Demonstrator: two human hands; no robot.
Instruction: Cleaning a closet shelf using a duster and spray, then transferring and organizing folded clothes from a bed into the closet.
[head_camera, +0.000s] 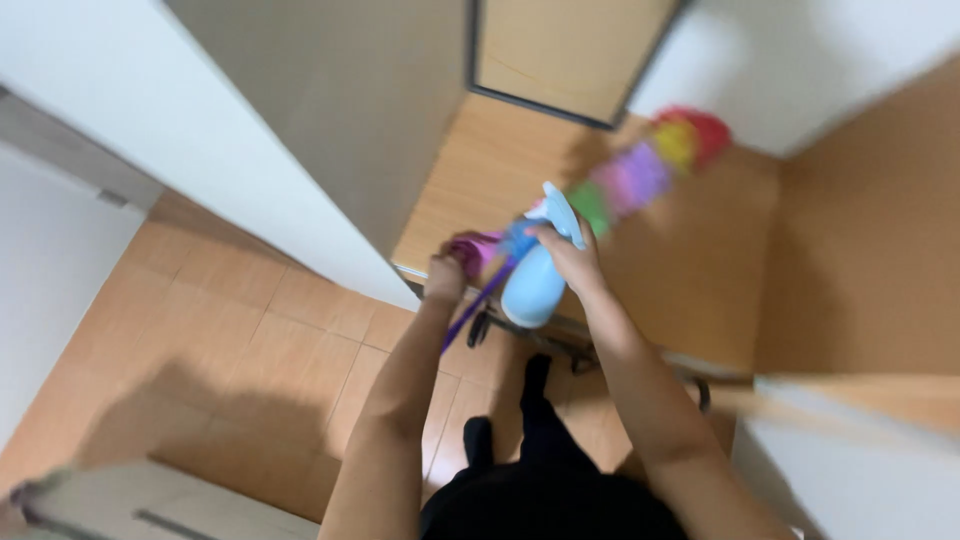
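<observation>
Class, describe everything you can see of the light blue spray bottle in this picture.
The spray bottle is pale blue, smooth and plastic-looking, with a rounded body and a lighter trigger head on top. The right hand grips it around the neck, holding it in the air, tilted, its body hanging down towards the person. It is above the edge of a wooden desk, just in front of a rainbow-coloured duster. The picture is blurred, so any contents cannot be seen.

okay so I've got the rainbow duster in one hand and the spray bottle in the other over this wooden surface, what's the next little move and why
Probably sweep the rainbow duster along the wooden surface. Its fluffy head already lies over the wood, your left hand holds its purple end, and your right hand keeps the light blue spray bottle upright nearby.
</observation>
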